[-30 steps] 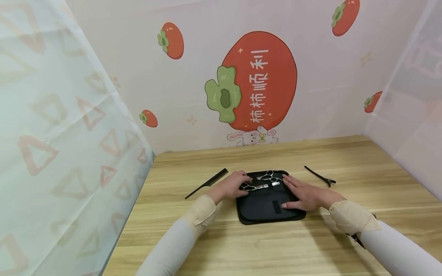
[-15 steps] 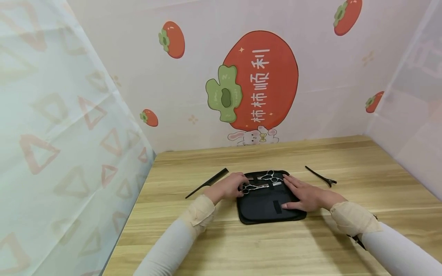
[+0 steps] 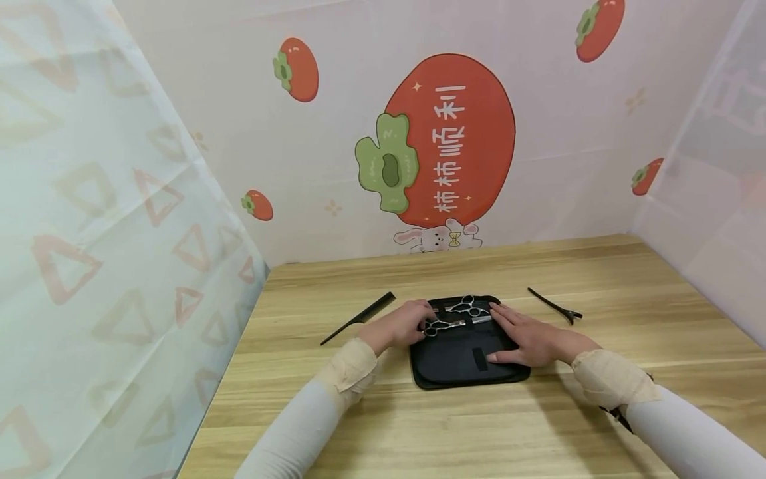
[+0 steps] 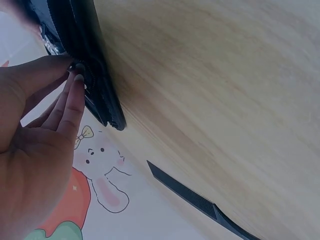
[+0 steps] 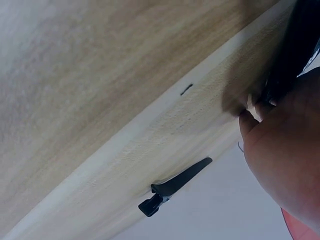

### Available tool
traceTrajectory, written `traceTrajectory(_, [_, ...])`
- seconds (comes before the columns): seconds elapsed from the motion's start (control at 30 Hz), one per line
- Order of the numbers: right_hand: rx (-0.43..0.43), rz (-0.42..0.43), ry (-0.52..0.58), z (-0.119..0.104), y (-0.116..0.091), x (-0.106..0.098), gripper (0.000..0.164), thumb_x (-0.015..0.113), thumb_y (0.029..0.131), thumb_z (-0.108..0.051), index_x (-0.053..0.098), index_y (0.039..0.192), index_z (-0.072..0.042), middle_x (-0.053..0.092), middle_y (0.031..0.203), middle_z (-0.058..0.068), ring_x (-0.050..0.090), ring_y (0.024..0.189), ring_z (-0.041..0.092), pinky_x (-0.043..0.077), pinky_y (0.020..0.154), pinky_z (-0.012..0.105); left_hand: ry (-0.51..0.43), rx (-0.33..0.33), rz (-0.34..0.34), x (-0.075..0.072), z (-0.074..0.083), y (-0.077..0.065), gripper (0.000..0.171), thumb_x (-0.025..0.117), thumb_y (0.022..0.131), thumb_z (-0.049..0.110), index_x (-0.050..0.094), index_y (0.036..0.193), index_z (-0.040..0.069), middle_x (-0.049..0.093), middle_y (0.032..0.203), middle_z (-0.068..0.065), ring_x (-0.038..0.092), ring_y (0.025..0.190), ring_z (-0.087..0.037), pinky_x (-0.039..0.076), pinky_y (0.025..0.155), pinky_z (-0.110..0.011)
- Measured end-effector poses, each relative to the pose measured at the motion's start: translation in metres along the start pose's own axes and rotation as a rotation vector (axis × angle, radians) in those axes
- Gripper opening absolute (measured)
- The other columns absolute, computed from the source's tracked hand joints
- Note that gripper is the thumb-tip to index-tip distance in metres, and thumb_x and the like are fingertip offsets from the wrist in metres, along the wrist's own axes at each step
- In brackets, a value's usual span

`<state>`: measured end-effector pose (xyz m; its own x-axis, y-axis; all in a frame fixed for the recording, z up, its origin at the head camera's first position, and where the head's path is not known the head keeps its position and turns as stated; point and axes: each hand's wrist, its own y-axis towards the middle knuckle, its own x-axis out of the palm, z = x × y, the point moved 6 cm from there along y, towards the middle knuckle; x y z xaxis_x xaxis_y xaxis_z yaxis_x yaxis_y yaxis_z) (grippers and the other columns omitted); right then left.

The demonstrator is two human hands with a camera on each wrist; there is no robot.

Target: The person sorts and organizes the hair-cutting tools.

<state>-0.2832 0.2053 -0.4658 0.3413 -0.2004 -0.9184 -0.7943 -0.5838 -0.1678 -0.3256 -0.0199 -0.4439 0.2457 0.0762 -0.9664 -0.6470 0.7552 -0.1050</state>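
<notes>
A black zip case (image 3: 449,362) lies open-faced on the wooden table, with two pairs of silver hairdressing scissors in it. My left hand (image 3: 401,324) pinches the finger rings of the nearer scissors (image 3: 453,324), whose blades pass under a dark strap. The farther scissors (image 3: 465,305) lie just behind, strapped in with their handles to the right. Fingers of my right hand (image 3: 529,339) stretch along the case's right edge, the thumb resting on its face. In the left wrist view, thumb and fingertips of the left hand (image 4: 45,110) meet at the case's edge; the scissors are mostly hidden there.
A black tail comb (image 3: 362,317) lies left of the case. To the right is a black hair clip (image 3: 555,307). Behind the table (image 3: 431,426) hangs a white curtain (image 3: 329,153) with printed persimmons, and patterned cloth closes both sides.
The nearer scissors have slid a little to the right, their blades reaching farther past the strap. My left hand has shifted slightly with them; the right hand has stayed put.
</notes>
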Motion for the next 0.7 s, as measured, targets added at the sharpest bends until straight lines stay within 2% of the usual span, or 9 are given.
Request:
traceTrajectory(0.3, [-0.002, 0.006, 0.022, 0.0008, -0.0002, -0.0026, 0.109, 0.061, 0.093, -0.067, 0.020, 0.158, 0.010, 0.013, 0.166, 0.029, 0.022, 0.149, 0.050, 0.028, 0.116, 0.063, -0.004, -0.024, -0.018, 0.0006, 0.0028, 0.0031, 0.042, 0.070, 0.095, 0.002, 0.064, 0.136, 0.003, 0.058, 0.138, -0.011, 0.062, 0.097, -0.015, 0.050, 0.088, -0.024])
traceTrajectory(0.53, [0.003, -0.002, 0.022, 0.0011, 0.0005, -0.0034, 0.110, 0.061, 0.092, -0.068, 0.019, 0.159, 0.009, 0.013, 0.166, 0.029, 0.022, 0.150, 0.050, 0.027, 0.116, 0.063, -0.005, -0.013, -0.007, 0.0017, 0.0031, 0.0076, 0.039, 0.070, 0.095, 0.003, 0.066, 0.134, 0.004, 0.059, 0.136, -0.010, 0.062, 0.098, -0.015, 0.050, 0.085, -0.023])
traceTrajectory(0.7, [-0.004, 0.003, 0.021, 0.0028, 0.0014, -0.0018, 0.110, 0.062, 0.093, -0.066, 0.019, 0.159, 0.010, 0.013, 0.165, 0.031, 0.022, 0.149, 0.052, 0.028, 0.115, 0.064, -0.019, 0.000, 0.000, 0.0010, 0.0072, 0.0097, 0.037, 0.071, 0.095, 0.002, 0.067, 0.132, 0.004, 0.059, 0.137, -0.010, 0.062, 0.102, -0.016, 0.050, 0.087, -0.024])
